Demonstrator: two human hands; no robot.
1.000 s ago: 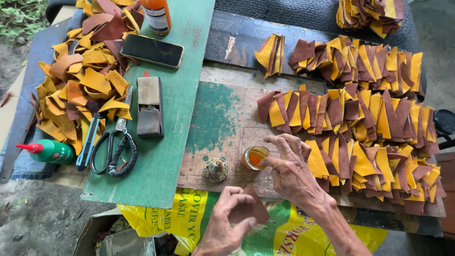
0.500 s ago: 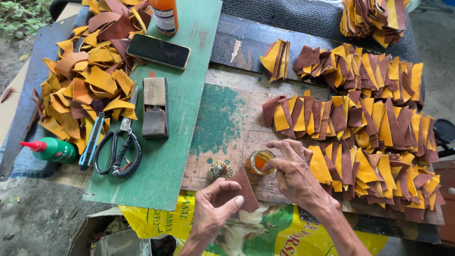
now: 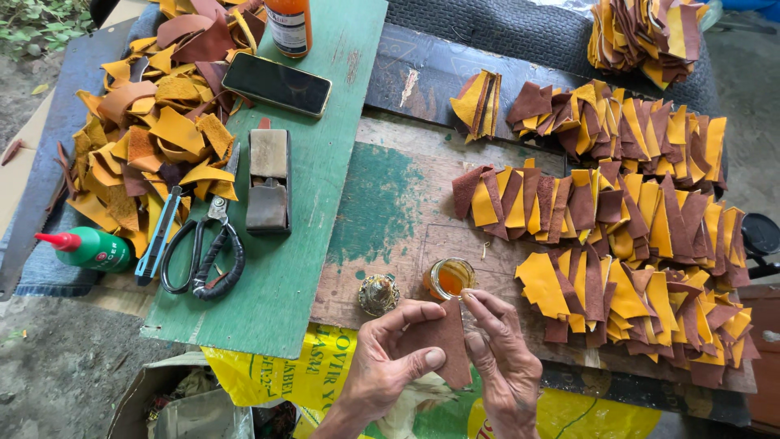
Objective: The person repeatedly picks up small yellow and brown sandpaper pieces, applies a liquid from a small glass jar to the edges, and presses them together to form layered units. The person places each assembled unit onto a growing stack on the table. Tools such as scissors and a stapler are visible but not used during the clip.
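Note:
My left hand [image 3: 388,367] holds a brown leather piece [image 3: 443,341] by its lower edge, thumb on top. My right hand [image 3: 502,366] pinches the piece's right edge, its fingertips just below a small open glass jar of amber glue [image 3: 448,278]. A small round metal lid [image 3: 378,293] lies left of the jar. Rows of overlapping yellow and brown leather pieces [image 3: 617,244] cover the wooden board to the right.
On the green board [image 3: 325,122] lie a dark phone [image 3: 276,84], a wooden block [image 3: 268,181], black scissors [image 3: 203,252] and a blue knife [image 3: 161,236]. A heap of leather scraps [image 3: 154,130] and a green bottle [image 3: 88,249] sit at the left. An orange bottle [image 3: 288,24] stands at the back.
My right hand has pulled back from the glue jar to the leather piece. My left hand has raised the piece and now grips it with the thumb on top.

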